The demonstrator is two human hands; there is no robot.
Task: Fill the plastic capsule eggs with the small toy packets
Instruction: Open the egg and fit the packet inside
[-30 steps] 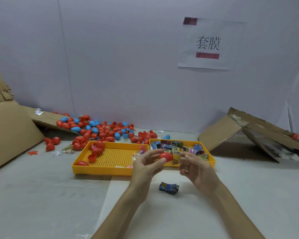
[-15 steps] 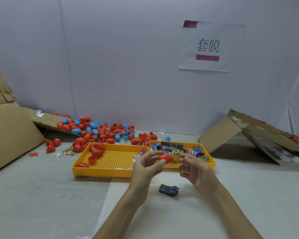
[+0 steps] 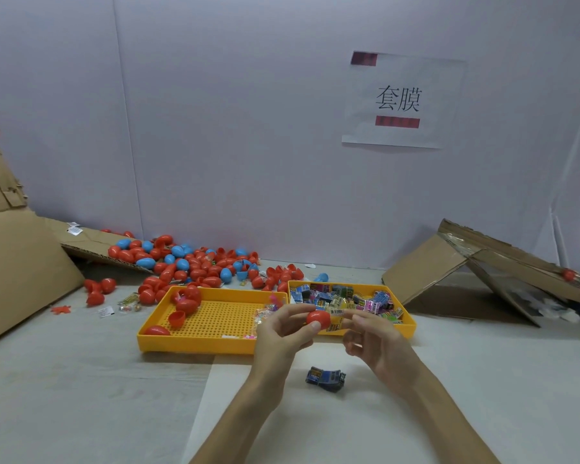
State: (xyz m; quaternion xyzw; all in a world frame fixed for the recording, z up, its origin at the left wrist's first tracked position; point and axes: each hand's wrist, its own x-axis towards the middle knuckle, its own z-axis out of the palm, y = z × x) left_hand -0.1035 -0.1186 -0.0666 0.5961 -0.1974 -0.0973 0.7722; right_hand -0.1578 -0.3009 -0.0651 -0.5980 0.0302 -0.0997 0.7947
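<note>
While the left hand [image 3: 282, 333] grips a red capsule egg [image 3: 318, 319] between thumb and curled fingers, the right hand [image 3: 379, 343] pinches a yellow toy packet [image 3: 336, 319] against the egg's right side.

Head view:
- Both are held in the air over the near rims of the two trays, toward the middle of the surface. Likely reason: short reach to both stocks.
- The egg's opening faces the right hand, as far as I can judge; the seam itself is hidden by fingers. The packet looks partly outside, so the filling step seems underway, not closed.
- Left yellow tray [image 3: 195, 339]: a few red eggs and halves in its far-left corner.
- Right yellow tray [image 3: 411, 326]: packet stock.
- Spare packet [image 3: 325, 380] lies near the front edge, under the hands.
- Heap of red and blue eggs [image 3: 188, 262] along the far edge, left, spilling off a cardboard sheet [image 3: 91, 244].
</note>
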